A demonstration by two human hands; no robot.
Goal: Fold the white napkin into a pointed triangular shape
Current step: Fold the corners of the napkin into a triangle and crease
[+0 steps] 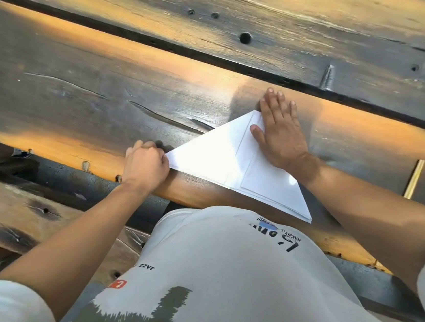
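Across the whole view runs a dark, weathered plank table (107, 89), its boards split by a long gap and pocked with bolt holes, with warm light glaring off the wood. Nearest the camera is the person's pale printed shirt (231, 283), pressed up to the table's near edge. On the near plank lies the white napkin (219, 159), already a flat triangle with several layers showing along its lower edge; one point aims left, one reaches away from the person, and one juts toward the shirt at the table's edge.

The right hand (279, 134) lies flat with fingers straight and close together, palm pressing the napkin's far right side, fingertips running past the far point onto bare wood. The left hand (146, 163) is curled at the left point; it seems to pinch that tip, though the fingers hide the contact.

The likely trouble is slippage: the layers are thin and stacked, so a pull on the left tip against the flat palm could skew them and blunt the point. The corner by the shirt sits close to the edge and could be brushed by the body. A thin brass-coloured rod (413, 180) lies well to the right, out of the way.
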